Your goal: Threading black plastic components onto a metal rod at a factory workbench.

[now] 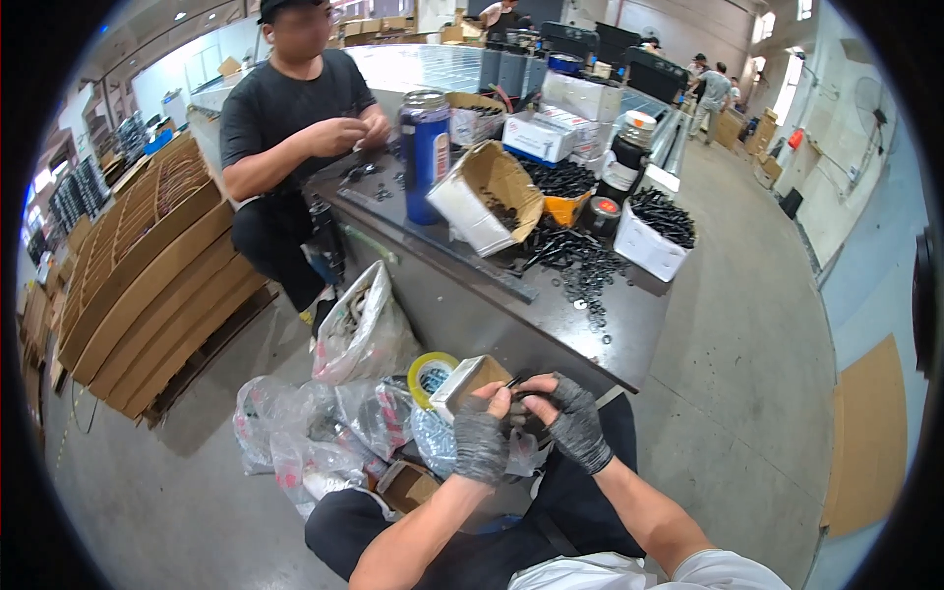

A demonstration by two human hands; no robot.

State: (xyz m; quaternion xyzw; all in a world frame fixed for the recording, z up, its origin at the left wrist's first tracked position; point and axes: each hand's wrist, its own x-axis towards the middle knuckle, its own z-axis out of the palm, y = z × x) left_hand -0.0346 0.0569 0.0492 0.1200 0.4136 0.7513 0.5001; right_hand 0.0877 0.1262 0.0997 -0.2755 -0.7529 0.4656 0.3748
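Observation:
My left hand (482, 433) and my right hand (572, 421), both in grey fingerless gloves, meet above my lap. Thumbs and fingertips of both are pinched together on a small black part (515, 382); its exact shape is too small to make out. Just beside the left fingers is a small open white box (470, 379). On the table (447, 285) before me lie a heap of black bolts (556, 243) and scattered dark washers (587, 285).
A tipped carton (497, 192), a white box of black bolts (657, 231) and a blue flask (425, 157) stand on the table. Plastic bags (324, 423) and yellow tape (431, 374) lie left of my hands. A co-worker (295, 118) sits across, beside stacked cardboard (147, 295).

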